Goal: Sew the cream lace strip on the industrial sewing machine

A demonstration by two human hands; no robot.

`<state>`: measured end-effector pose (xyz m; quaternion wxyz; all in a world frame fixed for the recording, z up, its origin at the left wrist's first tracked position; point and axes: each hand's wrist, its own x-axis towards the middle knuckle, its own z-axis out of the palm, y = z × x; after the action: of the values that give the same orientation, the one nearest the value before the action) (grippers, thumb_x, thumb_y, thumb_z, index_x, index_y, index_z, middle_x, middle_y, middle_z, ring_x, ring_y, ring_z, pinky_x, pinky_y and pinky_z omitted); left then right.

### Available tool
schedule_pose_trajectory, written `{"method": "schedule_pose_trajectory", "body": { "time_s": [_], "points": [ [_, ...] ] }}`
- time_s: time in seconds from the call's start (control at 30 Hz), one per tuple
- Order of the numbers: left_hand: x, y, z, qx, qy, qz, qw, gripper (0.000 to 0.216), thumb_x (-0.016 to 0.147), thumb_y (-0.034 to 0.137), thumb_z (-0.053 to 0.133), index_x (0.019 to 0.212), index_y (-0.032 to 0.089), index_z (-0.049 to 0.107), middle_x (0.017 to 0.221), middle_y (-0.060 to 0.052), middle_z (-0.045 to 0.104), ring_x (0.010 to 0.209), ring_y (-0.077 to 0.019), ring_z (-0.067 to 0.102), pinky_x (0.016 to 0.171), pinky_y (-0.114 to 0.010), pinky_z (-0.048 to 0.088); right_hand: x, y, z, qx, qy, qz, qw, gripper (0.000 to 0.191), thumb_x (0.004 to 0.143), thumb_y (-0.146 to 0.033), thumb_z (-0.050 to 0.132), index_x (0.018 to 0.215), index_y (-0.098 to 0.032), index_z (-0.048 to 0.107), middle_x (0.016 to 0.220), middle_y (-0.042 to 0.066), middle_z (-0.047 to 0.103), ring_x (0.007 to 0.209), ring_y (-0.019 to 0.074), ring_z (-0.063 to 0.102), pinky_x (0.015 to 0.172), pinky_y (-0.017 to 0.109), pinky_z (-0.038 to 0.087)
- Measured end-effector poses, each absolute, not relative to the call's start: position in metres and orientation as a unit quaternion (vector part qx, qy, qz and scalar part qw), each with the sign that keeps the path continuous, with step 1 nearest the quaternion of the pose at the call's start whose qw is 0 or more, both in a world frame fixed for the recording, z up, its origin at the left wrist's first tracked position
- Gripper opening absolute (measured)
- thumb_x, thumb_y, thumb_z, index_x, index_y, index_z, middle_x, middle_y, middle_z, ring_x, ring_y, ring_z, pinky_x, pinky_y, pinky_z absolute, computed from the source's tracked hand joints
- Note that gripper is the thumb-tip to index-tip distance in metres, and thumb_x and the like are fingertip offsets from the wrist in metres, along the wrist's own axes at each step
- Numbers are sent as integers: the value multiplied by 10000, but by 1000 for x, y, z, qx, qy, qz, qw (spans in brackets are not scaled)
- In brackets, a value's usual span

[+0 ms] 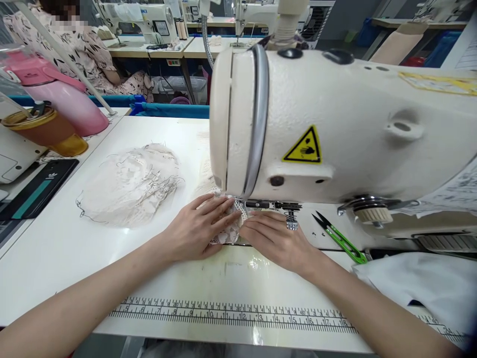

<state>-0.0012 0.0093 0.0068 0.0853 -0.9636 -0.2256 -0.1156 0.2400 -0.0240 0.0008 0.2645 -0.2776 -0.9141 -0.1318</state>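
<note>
A piece of off-white lace fabric lies on the sewing table under the head of a white sewing machine. My left hand rests flat on the lace, fingers stretched toward the needle area. At the lace's right edge is my right hand, its fingers bent together and closed on the edge; its thumb is hidden. The machine head covers the needle, and the presser foot is mostly hidden too. Beyond my left hand, more pale fabric runs back along the table.
A round heap of lace pieces with loose threads sits left. Green thread snips and white cloth are right. A pink bottle, amber cup and black phone-like item stand far left. A person sits beyond.
</note>
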Motion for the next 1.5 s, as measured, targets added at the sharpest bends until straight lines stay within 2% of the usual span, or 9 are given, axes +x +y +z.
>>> {"method": "schedule_pose_trajectory", "body": {
  "time_s": [0.17,0.3,0.4,0.57,0.7,0.77,0.87,1.1,1.5],
  "points": [
    [-1,10,7,-964,-228,-106,83,566,890,365,479,1413,150,453,1355,-124,558,1300,-300,475,1077,-457,378,242,-21,4,-287,-907,-147,270,155,864,-24,565,927,-156,616,850,-1,693,841,107,637,732,242,521],
    [0,10,8,-965,-231,-99,75,560,920,396,458,1429,162,433,1358,-119,556,1309,-299,464,1086,-460,366,243,-22,8,-311,-896,-178,262,151,855,-29,584,902,-170,614,814,-28,688,776,90,622,577,257,427],
    [0,10,8,-965,-232,-99,74,538,951,397,414,1440,171,420,1359,-119,556,1316,-298,460,1089,-472,364,243,-25,9,-337,-886,-194,254,119,874,-93,611,959,-176,626,853,-28,703,747,90,615,545,284,370],
    [0,10,6,-965,-218,-125,76,500,967,372,418,1416,154,447,1397,-112,523,1350,-292,429,1120,-482,354,242,-28,11,-363,-878,-179,256,96,919,-155,581,986,-193,639,889,-9,719,728,105,624,603,292,398],
    [0,10,5,-971,-157,-162,76,382,990,252,418,1332,113,516,1389,-79,535,1300,-229,497,1131,-415,390,243,-26,13,-357,-885,-152,256,134,924,-128,551,970,-203,652,876,-2,726,726,103,639,655,269,459],
    [1,9,4,-970,-143,-177,83,341,987,198,430,1295,98,538,1344,-83,573,1247,-214,550,1102,-399,439,243,-24,11,-338,-896,-138,253,152,920,-108,547,977,-201,654,913,0,733,770,105,659,676,253,494],
    [2,9,3,-966,-144,-196,91,299,969,157,454,1235,83,570,1282,-103,615,1205,-221,586,1068,-395,485,242,-21,3,-302,-908,-102,273,155,894,-76,575,977,-181,652,991,4,735,911,116,677,800,249,539],
    [1,9,0,-958,-186,-208,67,253,953,141,448,1138,82,611,1255,-124,629,1176,-226,606,1059,-390,501,233,-23,-5,-310,-903,-100,280,200,875,-29,572,961,-180,671,1061,-6,730,1042,108,658,930,261,495],
    [5,11,4,-946,-225,-225,65,238,982,178,427,1043,92,640,1204,-118,659,1141,-226,628,1031,-381,526,236,-17,-9,-306,-918,-98,231,232,883,-42,560,1044,-168,670,1141,53,702,1087,147,628,897,261,495]
  ]
}}
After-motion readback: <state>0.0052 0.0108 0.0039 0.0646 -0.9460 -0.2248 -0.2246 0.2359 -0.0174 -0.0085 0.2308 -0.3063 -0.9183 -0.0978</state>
